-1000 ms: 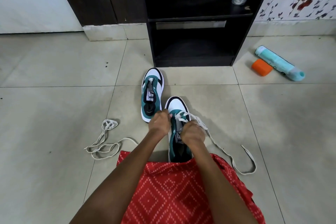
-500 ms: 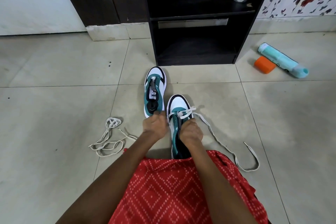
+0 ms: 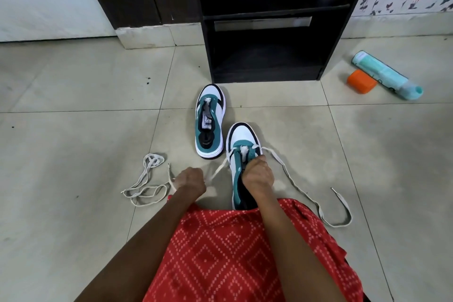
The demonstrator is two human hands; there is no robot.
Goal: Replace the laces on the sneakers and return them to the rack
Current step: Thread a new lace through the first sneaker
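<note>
One row threaded. Left grip (image 3: 190,180) pinches the lace (image 3: 220,166) out sideways; right grip (image 3: 257,174) clamps the near sneaker (image 3: 242,138) on the floor (image 3: 73,142) before the rack (image 3: 264,32). Over-pulling risks uneven ends or unthreading.

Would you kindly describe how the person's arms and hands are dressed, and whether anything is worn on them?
The left grip and right grip are bare hands, with no gloves, rings or watch showing. Both forearms are bare, no sleeve in view. The only clothing seen is a red garment printed with white dotted diamonds.
</note>
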